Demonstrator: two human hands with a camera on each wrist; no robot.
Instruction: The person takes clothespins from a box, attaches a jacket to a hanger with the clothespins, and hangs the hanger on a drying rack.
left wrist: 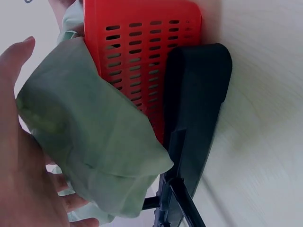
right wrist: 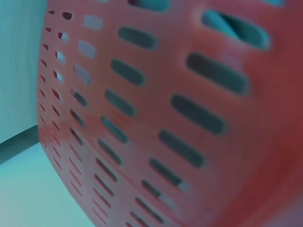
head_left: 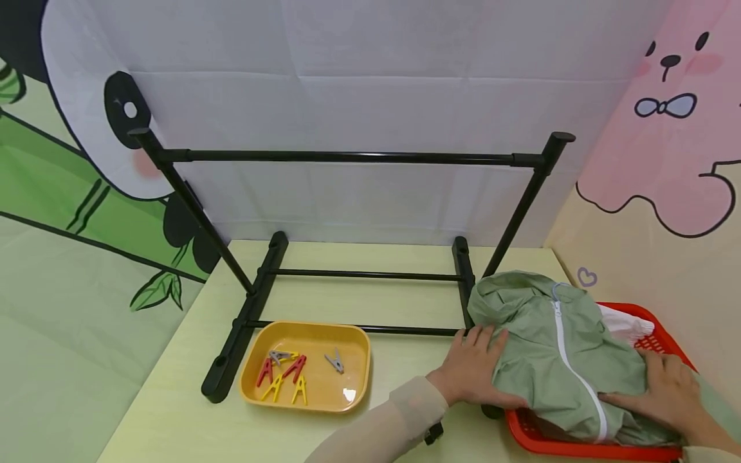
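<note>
Head view — left grip (head_left: pixel 476 368) and right grip (head_left: pixel 671 393) touch the green jacket (head_left: pixel 532 341).

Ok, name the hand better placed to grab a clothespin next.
Probably the left hand: it touches the side of the green jacket nearer the yellow tray of clothespins, while the right hand is farther off.

Pale counter (head_left: pixel 168 411) set against cartoon-printed walls (head_left: pixel 359 38).
A green stalk (head_left: pixel 52 161) is pictured at left; a pink bear (head_left: pixel 666 161) is shown at right.
</note>
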